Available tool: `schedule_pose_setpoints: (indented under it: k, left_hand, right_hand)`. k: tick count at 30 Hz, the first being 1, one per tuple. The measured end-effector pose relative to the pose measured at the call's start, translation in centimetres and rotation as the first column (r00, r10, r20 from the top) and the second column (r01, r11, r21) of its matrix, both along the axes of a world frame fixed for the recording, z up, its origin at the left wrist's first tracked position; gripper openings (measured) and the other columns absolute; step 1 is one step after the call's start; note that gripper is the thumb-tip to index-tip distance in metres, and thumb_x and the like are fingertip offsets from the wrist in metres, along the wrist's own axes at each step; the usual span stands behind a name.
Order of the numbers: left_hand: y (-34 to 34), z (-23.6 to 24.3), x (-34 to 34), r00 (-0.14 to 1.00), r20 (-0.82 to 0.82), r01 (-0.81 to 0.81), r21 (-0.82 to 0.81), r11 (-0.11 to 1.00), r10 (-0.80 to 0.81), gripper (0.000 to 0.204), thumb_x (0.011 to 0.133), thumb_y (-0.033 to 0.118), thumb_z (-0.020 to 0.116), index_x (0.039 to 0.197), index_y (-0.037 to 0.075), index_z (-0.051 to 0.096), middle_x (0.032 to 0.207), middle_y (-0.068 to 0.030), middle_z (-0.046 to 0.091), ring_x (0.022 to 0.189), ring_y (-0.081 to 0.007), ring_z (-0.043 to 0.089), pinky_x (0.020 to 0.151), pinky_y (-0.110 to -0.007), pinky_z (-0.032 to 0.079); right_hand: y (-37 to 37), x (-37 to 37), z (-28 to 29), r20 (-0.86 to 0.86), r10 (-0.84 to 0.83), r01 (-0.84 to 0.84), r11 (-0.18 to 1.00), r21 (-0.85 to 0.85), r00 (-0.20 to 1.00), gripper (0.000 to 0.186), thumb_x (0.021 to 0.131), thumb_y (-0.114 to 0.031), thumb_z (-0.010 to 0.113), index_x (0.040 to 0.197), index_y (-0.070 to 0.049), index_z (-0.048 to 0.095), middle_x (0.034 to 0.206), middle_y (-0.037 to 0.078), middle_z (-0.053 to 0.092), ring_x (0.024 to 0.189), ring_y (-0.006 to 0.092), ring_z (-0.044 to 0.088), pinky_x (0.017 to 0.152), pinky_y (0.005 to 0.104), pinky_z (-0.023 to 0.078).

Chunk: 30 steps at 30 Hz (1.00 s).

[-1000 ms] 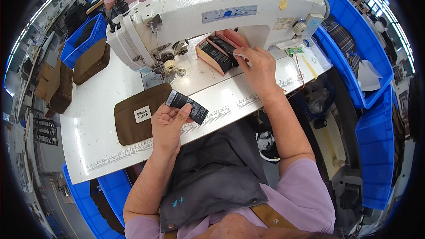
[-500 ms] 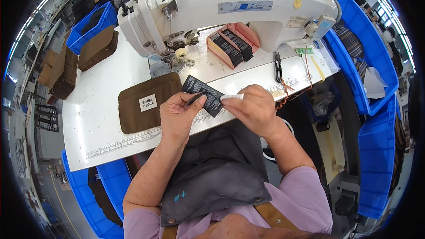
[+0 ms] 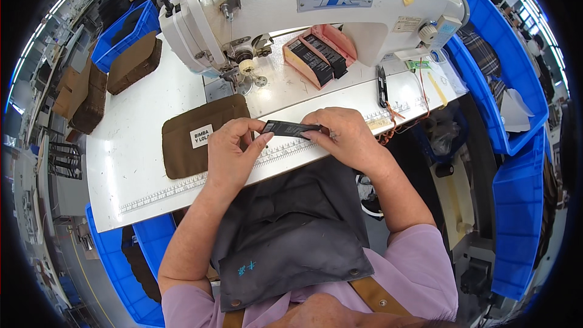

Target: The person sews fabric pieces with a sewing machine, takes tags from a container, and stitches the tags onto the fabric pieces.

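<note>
Between my two hands, above the table's front edge, a black fabric label with pale print (image 3: 289, 129) is held level and seen nearly edge-on. My left hand (image 3: 234, 149) pinches its left end between thumb and fingers. Thumb and fingers of my right hand (image 3: 343, 136) grip the other end. To the left, partly behind my left hand, a brown fabric panel (image 3: 182, 155) lies flat, with a white square patch (image 3: 201, 136) on it. The sewing machine's presser foot (image 3: 243, 82) stands just beyond the panel.
A white sewing machine (image 3: 279, 18) spans the back of the white table (image 3: 139, 188). Under its arm sits a pink box (image 3: 337, 39) of black labels. Thread snips (image 3: 382, 85) lie at right. Brown fabric stacks (image 3: 135, 64) stand at left; blue bins (image 3: 516, 206) flank the table.
The label has turned from slanting and face-up to nearly level and edge-on. My right hand now grips its right end, and the small white piece seen at those fingers no longer shows.
</note>
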<state>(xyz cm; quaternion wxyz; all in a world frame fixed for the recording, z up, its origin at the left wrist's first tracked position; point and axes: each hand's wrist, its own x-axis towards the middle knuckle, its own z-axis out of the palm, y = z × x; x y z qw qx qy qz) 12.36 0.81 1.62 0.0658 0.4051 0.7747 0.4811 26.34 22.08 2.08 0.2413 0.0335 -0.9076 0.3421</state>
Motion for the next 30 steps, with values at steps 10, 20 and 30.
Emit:
schedule_pose_setpoints:
  k: [10, 20, 30]
  left_hand:
    - [0.7, -0.2, 0.4, 0.99, -0.022, 0.14, -0.038, 0.989, -0.141, 0.019, 0.082, 0.004, 0.085, 0.099, 0.003, 0.076, 0.079, -0.0008, 0.064, 0.058, -0.0049, 0.049, 0.053, -0.023, 0.038]
    - [0.3, -0.2, 1.6, 0.984, -0.083, 0.156, 0.002, 0.988, -0.155, 0.019, 0.082, 0.005, 0.085, 0.099, 0.003, 0.078, 0.081, -0.004, 0.068, 0.06, -0.0062, 0.055, 0.054, -0.023, 0.042]
    - [0.7, -0.2, 1.3, 0.988, -0.072, 0.133, -0.023, 0.991, -0.134, 0.014, 0.083, 0.003, 0.082, 0.097, 0.004, 0.079, 0.082, -0.0059, 0.071, 0.06, -0.0097, 0.058, 0.056, -0.026, 0.045]
  right_hand:
    - [-0.1, 0.1, -0.8, 0.05, 0.039, -0.036, 0.998, -0.054, 0.998, 0.024, 0.082, -0.007, 0.081, 0.102, -0.006, 0.069, 0.086, 0.011, 0.069, 0.078, 0.0314, 0.069, 0.07, 0.041, 0.055]
    - [0.1, 1.1, -0.1, 0.042, 0.092, -0.09, 0.995, -0.048, 0.995, 0.026, 0.082, -0.004, 0.083, 0.105, -0.007, 0.07, 0.083, 0.007, 0.063, 0.067, 0.0194, 0.063, 0.061, 0.0329, 0.051]
    - [0.5, 1.3, 0.2, 0.139, 0.063, -0.05, 0.994, -0.098, 0.988, 0.022, 0.083, -0.002, 0.078, 0.101, -0.005, 0.066, 0.088, 0.011, 0.062, 0.072, 0.0275, 0.065, 0.065, 0.0386, 0.053]
